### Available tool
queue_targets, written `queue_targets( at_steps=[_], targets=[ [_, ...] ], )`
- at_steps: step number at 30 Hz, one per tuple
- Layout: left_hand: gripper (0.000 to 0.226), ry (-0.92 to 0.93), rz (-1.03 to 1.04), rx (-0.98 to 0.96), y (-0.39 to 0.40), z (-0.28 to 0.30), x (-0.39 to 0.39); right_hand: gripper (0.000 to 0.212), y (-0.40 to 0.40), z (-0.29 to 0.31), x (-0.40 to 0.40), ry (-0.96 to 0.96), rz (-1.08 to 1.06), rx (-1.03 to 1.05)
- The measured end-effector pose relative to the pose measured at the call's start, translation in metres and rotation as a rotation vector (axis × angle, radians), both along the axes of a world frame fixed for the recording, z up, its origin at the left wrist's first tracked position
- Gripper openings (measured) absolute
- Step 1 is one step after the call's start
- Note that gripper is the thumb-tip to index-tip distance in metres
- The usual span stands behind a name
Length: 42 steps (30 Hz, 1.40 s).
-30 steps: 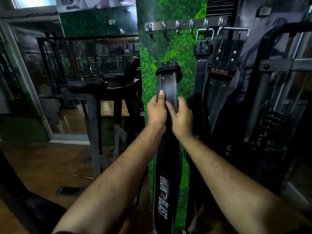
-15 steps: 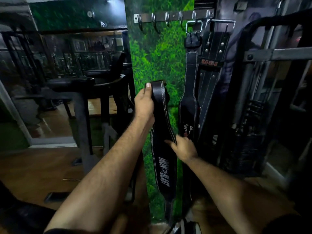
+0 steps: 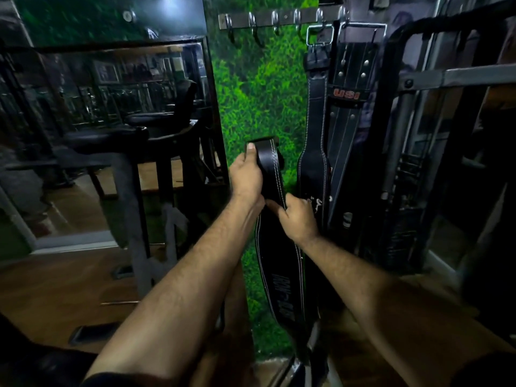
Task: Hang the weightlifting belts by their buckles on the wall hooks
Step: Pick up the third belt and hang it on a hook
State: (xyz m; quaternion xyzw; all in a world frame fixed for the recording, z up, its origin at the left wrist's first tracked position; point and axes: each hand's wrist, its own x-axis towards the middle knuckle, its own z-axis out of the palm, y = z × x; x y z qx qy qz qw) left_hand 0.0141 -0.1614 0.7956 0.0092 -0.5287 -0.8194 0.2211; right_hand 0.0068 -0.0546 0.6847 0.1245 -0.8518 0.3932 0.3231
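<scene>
Grass-print wall (hook rail above); left hand, right hand grip belt.

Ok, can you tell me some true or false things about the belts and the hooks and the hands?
1. Both hands hold the same belt. True: the left hand grips near its top and the right hand grips the held belt lower down.
2. The held belt is already on a hook. False: its top is well below the hook rail.
3. Two belts already hang at the rail's right end. True: the stitched belt and the USI belt.
4. The wall behind is red. False: the wall panel is green.
</scene>
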Motion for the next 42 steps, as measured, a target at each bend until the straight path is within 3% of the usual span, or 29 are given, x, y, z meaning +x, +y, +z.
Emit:
queue_targets(
  at_steps=[6, 7, 11, 12, 16, 23, 26, 29, 36, 39, 42],
  targets=[
    [0.031, 0.027, -0.076, 0.026, -0.03, -0.02, -0.012, 0.07, 0.035, -0.031, -0.003, -0.493, 0.107, 0.45],
    [0.038, 0.032, -0.098, 0.026, -0.034, -0.023, -0.016, 0.074, 0.034, -0.025, 0.0, -0.551, 0.159, 0.37],
    [0.079, 0.017, -0.198, -0.001, -0.046, -0.032, -0.039, 0.08, 0.015, 0.03, 0.005, -0.662, 0.343, -0.341],
    [0.077, 0.024, -0.217, -0.015, -0.046, -0.023, -0.028, 0.082, 0.011, 0.047, 0.003, -0.672, 0.366, -0.443],
    [0.029, 0.055, -0.265, -0.084, -0.036, -0.005, -0.007, 0.079, 0.001, 0.104, -0.01, -0.714, 0.444, -0.625],
    [0.019, 0.066, -0.291, -0.169, -0.028, -0.009, -0.026, 0.031, 0.003, 0.148, -0.036, -0.84, 0.461, -0.817],
    [0.02, 0.012, -0.168, -0.19, -0.017, -0.015, -0.036, 0.015, 0.004, 0.155, -0.046, -0.789, 0.485, -0.898],
    [0.018, 0.004, -0.02, -0.173, -0.005, -0.012, -0.056, 0.01, 0.005, 0.154, -0.062, -0.649, 0.532, -0.834],
    [0.033, 0.232, -0.002, -0.205, 0.026, 0.052, -0.101, 0.016, 0.033, 0.165, -0.106, -0.447, 0.562, -0.688],
    [0.026, 0.234, 0.007, -0.184, 0.043, 0.076, -0.123, 0.024, 0.048, 0.18, -0.119, -0.334, 0.558, -0.645],
    [0.015, 0.24, 0.033, -0.203, 0.052, 0.108, -0.142, 0.008, 0.065, 0.197, -0.139, -0.233, 0.613, -0.62]
  ],
)
